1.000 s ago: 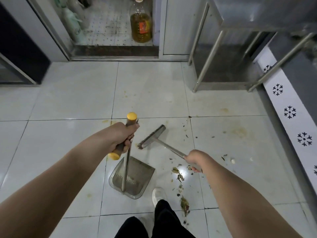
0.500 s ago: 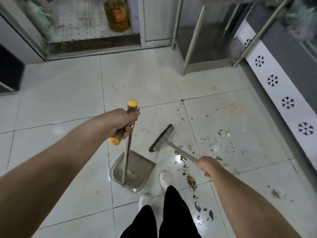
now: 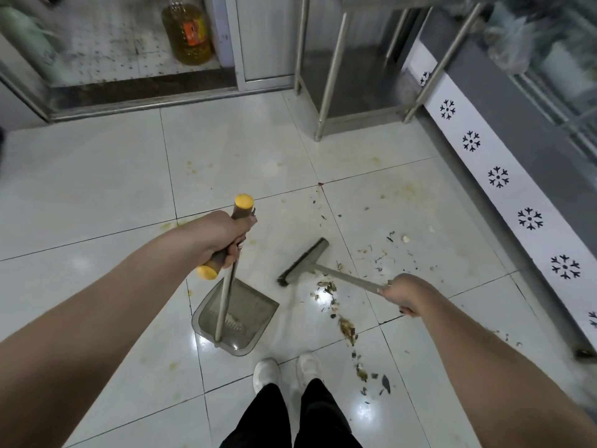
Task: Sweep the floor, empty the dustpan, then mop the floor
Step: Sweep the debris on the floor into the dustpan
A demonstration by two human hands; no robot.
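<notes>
My left hand (image 3: pixel 223 239) grips the yellow-capped handle of a long-stemmed grey dustpan (image 3: pixel 240 318), which rests on the white tiled floor (image 3: pixel 97 195) just ahead of my shoes. A little debris lies inside the pan. My right hand (image 3: pixel 403 294) holds the metal shaft of a small broom (image 3: pixel 303 261); its dark bristle head touches the floor to the right of the pan. A trail of leaf scraps and dirt (image 3: pixel 345 324) runs from the broom head back toward my right foot, with more bits (image 3: pixel 384 250) scattered further right.
A large oil bottle (image 3: pixel 189 30) stands behind a door threshold (image 3: pixel 145 101) at the back. Metal table legs (image 3: pixel 329 76) rise at the back right. A low wall with snowflake-patterned trim (image 3: pixel 497 176) runs along the right. My white shoes (image 3: pixel 284 367) are at the bottom centre.
The view has swung right and down. The broom head has shifted right and nearer to me along the debris. The dustpan stays planted in my left hand's grip.
</notes>
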